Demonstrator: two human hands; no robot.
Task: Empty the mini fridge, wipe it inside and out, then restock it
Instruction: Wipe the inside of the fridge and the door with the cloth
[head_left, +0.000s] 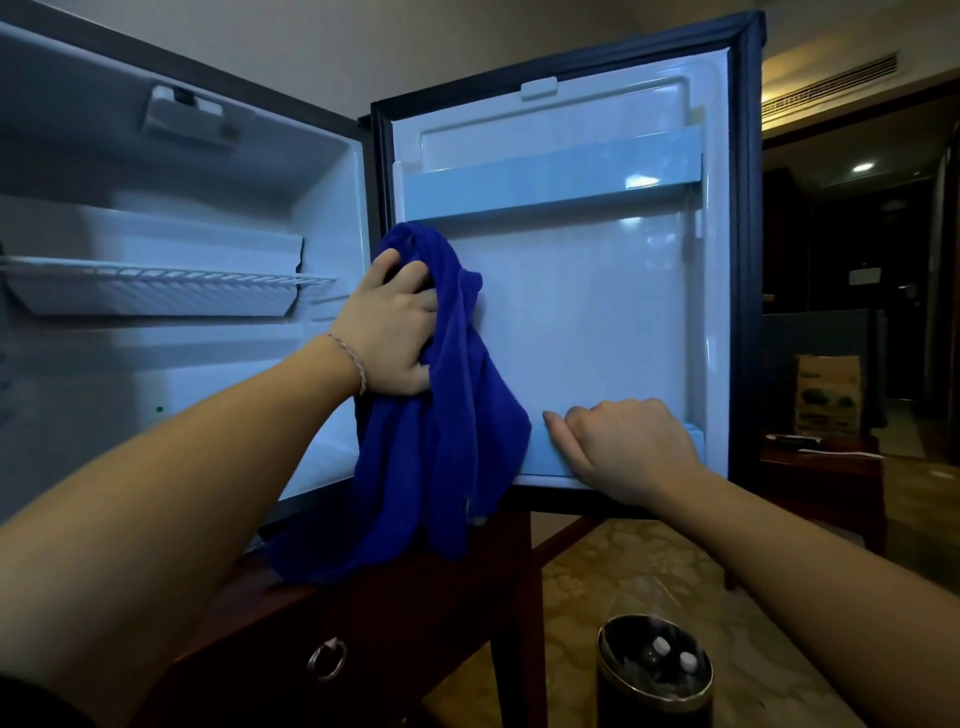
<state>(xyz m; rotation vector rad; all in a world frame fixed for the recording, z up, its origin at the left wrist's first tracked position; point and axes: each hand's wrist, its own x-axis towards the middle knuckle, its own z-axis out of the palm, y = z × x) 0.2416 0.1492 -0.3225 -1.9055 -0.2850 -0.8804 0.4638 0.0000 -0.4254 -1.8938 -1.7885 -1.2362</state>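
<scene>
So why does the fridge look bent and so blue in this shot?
Head view: the wide-angle lens bows the fridge door edges; the picture is dim with a cool blue cast, a glare spot sits on the upper door shelf, and the room behind lies in shadow.

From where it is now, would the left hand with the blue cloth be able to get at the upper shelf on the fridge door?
Probably yes. The left hand grips the blue cloth against the white door liner just under the upper door shelf, and nothing lies between them.

Below you stood a dark wooden table (395, 613) with a ring pull (326, 659); beside it, a round bin (655, 675) on patterned floor (587, 566). A cardboard box (827, 395) sat far right.
</scene>
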